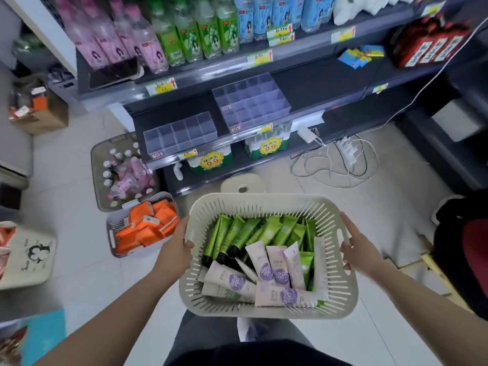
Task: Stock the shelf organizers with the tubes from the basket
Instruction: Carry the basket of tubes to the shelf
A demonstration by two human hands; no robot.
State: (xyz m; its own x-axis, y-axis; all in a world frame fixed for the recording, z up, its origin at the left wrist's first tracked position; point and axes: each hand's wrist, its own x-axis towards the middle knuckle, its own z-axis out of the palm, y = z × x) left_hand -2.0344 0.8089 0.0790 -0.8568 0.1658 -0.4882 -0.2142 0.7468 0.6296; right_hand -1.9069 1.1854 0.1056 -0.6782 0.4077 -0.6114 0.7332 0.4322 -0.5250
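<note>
You hold the basket (264, 200) w/ both hands, in front of your body and above the floor (79, 180). L hand (176, 244) grips the left rim, thumb hooked over the edge to the inside. R hand (357, 250) grips the right rim at the handle slot, thumb likewise over the edge. Contents: green tubes (237, 233) w/ dark caps, packed side by side at the far end; pale tubes (274, 265) w/ purple marks, lying loose across the near end. Both target units sit on the dark shelf (311, 83) ahead, well apart from the basket. Small organizer (182, 134): clear, one row of compartments, at the shelf's front left. Large organizer (250, 104): clear, several rows, further back and to the right. On the floor: orange packs (148, 228) in a bin just beside the L hand, pink bottles (124, 175) in a bin beyond it, a white stool (243, 183) between basket and shelf base, white cables (343, 165) to the right.
</note>
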